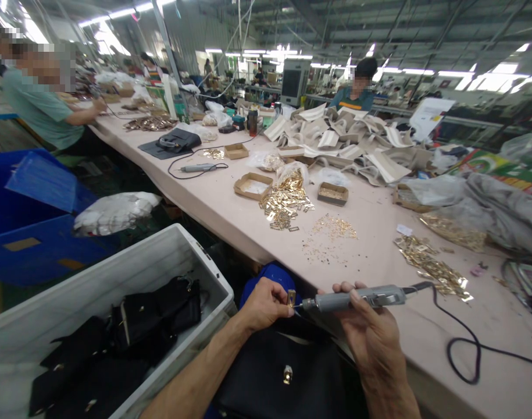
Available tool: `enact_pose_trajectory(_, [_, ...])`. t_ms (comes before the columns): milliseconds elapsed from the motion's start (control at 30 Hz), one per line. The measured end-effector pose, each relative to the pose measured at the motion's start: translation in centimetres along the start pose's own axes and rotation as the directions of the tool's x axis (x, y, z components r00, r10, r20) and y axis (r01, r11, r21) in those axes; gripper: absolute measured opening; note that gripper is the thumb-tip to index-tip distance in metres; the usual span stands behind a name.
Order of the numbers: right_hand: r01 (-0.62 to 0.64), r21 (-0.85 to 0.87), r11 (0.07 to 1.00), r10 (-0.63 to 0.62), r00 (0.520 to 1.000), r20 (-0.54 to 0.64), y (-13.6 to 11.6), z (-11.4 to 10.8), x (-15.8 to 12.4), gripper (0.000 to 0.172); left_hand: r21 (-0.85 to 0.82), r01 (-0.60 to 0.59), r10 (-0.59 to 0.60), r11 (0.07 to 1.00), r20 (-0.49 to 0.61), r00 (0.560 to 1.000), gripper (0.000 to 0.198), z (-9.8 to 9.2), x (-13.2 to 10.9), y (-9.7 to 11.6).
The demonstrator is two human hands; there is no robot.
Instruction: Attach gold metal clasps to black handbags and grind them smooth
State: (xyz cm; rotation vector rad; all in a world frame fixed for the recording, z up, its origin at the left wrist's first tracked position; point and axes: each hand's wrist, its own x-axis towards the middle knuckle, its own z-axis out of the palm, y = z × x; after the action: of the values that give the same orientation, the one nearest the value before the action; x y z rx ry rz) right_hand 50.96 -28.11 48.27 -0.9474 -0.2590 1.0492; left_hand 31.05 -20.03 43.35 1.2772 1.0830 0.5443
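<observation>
My left hand point(263, 304) pinches a small gold metal fitting point(291, 297) between thumb and fingers, held just off the table's near edge. My right hand point(370, 331) grips a grey electric screwdriver point(357, 299), held level with its tip against the fitting. Its black cord point(461, 343) loops over the table to the right. Below my hands a black handbag point(278, 372) with a gold clasp rests on my lap.
A white bin point(130, 273) of black bags stands at my left, with blue crates point(34, 233) behind it. The long pale table point(379, 256) carries heaps of gold fittings point(285, 201), small cardboard trays point(253, 186) and cream bag panels point(335, 139). Other people work at the far side and left.
</observation>
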Motion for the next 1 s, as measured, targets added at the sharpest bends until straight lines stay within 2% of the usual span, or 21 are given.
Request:
enact_pose_trajectory(267, [0.041,-0.047,0.998,-0.039,0.999,0.029,-0.4,0.4,-0.4,0.044,0.008,-0.005,0.005,1.000,0.005,1.000,0.018,0.1,0.0,0.1])
enact_pose_trajectory(533, [0.143,-0.129,0.981,-0.117,0.975,0.189,-0.4,1.5,-1.1,0.045,0.023,-0.020,0.020,1.000,0.003,1.000,0.018,0.2,0.1,0.1])
enact_pose_trajectory(633, [0.202,-0.173,0.964,-0.155,0.955,0.252,-0.2,1.6,-1.4,0.045,0.031,-0.021,0.021,0.999,0.004,1.000,0.018,0.1,-0.1,0.3])
enact_pose_trajectory(800, [0.296,-0.251,0.922,-0.177,0.896,0.407,-0.3,1.4,-1.8,0.042,0.038,-0.015,0.015,0.999,0.011,1.000,0.015,0.0,-0.1,0.4])
enact_pose_trajectory(1000, [0.353,-0.340,0.872,-0.166,0.866,0.472,-0.5,1.6,-2.4,0.041,0.044,-0.030,0.030,0.999,0.003,1.000,0.015,-0.1,0.0,0.1])
